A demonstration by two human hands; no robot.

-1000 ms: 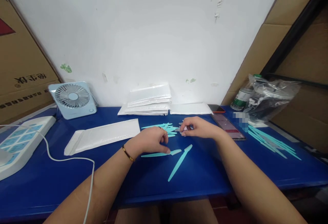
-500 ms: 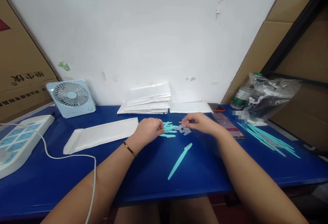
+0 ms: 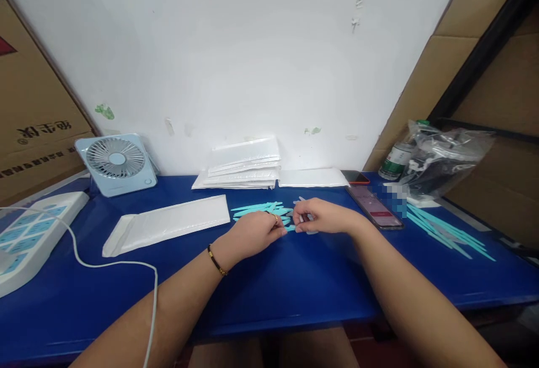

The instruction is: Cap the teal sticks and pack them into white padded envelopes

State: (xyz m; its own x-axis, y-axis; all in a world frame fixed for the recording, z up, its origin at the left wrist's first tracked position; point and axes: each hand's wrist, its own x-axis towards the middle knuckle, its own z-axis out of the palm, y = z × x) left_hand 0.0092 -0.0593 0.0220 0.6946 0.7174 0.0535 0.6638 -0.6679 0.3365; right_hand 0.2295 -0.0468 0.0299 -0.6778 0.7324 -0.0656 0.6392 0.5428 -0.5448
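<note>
My left hand (image 3: 257, 232) is closed in a pinch on a turquoise eyebrow razor (image 3: 290, 228), whose end shows between my two hands. Most of that razor is hidden behind my fingers. Fingertip to fingertip with it, my right hand (image 3: 314, 216) is closed at the razor's end; a small clear cap may be in its pinch, but the fingers cover it. Behind my left hand lies a loose pile of turquoise razors (image 3: 255, 208). Several clear plastic caps (image 3: 301, 199) lie around and partly under my right hand.
A white padded mailer (image 3: 172, 222) lies at left, with a stack of mailers (image 3: 240, 171) by the wall. More turquoise razors (image 3: 446, 230) lie right of a phone (image 3: 374, 205). A fan (image 3: 118, 160), a power strip (image 3: 42, 239) with its cable and a bottle (image 3: 396, 160) stand around.
The single razor at the front of the table is no longer there; a razor is now in my left hand. Both hands have come together, my right moving slightly nearer from the caps.
</note>
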